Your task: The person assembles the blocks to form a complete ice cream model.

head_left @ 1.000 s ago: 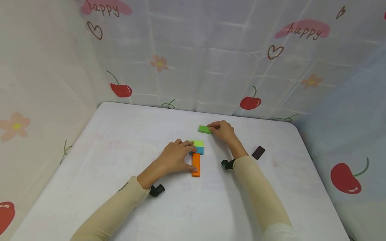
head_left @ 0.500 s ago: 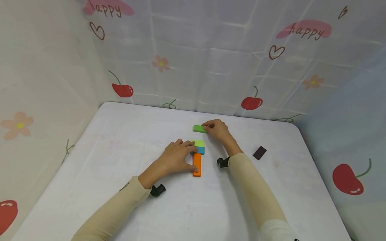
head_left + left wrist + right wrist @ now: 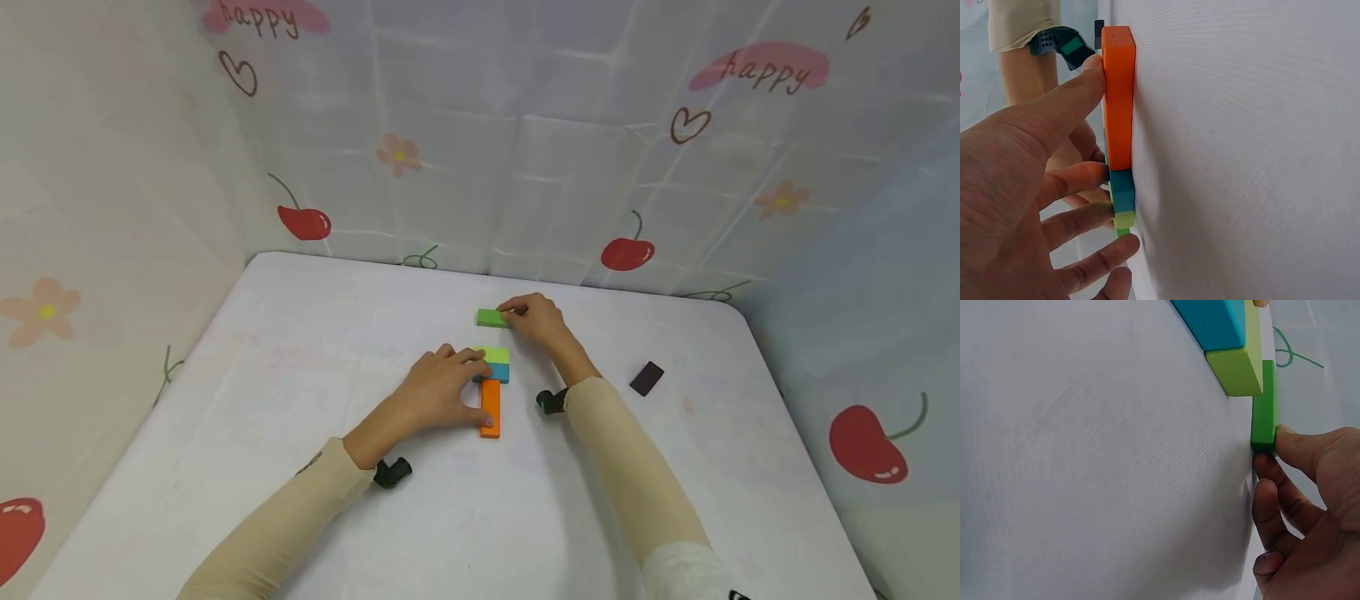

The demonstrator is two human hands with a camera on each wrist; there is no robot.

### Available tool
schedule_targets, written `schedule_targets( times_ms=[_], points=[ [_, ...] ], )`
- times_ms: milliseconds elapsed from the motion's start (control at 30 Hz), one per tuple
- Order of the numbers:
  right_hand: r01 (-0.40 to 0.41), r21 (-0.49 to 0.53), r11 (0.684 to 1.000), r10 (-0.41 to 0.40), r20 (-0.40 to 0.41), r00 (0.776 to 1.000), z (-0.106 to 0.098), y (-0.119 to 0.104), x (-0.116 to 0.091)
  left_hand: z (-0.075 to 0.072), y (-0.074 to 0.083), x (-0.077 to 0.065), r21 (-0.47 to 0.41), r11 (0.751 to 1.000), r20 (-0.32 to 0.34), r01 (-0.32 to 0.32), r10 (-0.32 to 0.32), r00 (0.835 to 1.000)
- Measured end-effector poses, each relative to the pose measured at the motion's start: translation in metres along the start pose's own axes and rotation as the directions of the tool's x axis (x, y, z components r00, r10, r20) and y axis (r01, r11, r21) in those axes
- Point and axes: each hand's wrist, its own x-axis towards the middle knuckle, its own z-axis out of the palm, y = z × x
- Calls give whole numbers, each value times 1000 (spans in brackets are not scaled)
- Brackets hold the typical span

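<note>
My left hand (image 3: 435,390) spreads over a row of flat wooden blocks. Its thumb presses the orange block (image 3: 1119,100), which lies lengthwise toward me, and its fingertips touch the blue block (image 3: 1123,190) and the yellow-green block (image 3: 498,355). Those two lie crosswise, side by side, with the orange one's far end against the blue. Beyond them, across a small gap, is the green block (image 3: 1264,412), also crosswise. My right hand (image 3: 542,323) pinches its right end between thumb and fingers, as the right wrist view shows.
A dark brown block (image 3: 647,378) lies at an angle on the right of the white-covered table (image 3: 420,533). A printed curtain (image 3: 495,150) hangs behind the table's far edge. Black wrist cameras (image 3: 393,472) stick out from both sleeves.
My right hand has slid the green block left, mostly in the first half second, until it lies behind the row. The left hand has stayed in place on the blocks.
</note>
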Motion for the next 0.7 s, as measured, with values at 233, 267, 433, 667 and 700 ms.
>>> schedule_targets(
  times_ms=[233,267,433,667,700],
  points=[
    [3,25,1000,-3,-2,1000,2,1,-4,1,0,0,5,1000,-3,0,0,1000],
    [4,27,1000,-4,-1,1000,2,1,-5,1,0,0,3,1000,-4,1,-1,1000],
    [16,27,1000,-16,0,1000,3,-1,-11,1,-1,-1,-1,1000,-3,6,-6,1000],
    [45,34,998,-45,4,999,5,0,-18,2,-1,0,3,1000,-7,1,-1,1000],
    [46,34,998,-46,5,999,5,1,-18,1,-1,-1,2,1000,-8,0,0,1000]
  ],
)
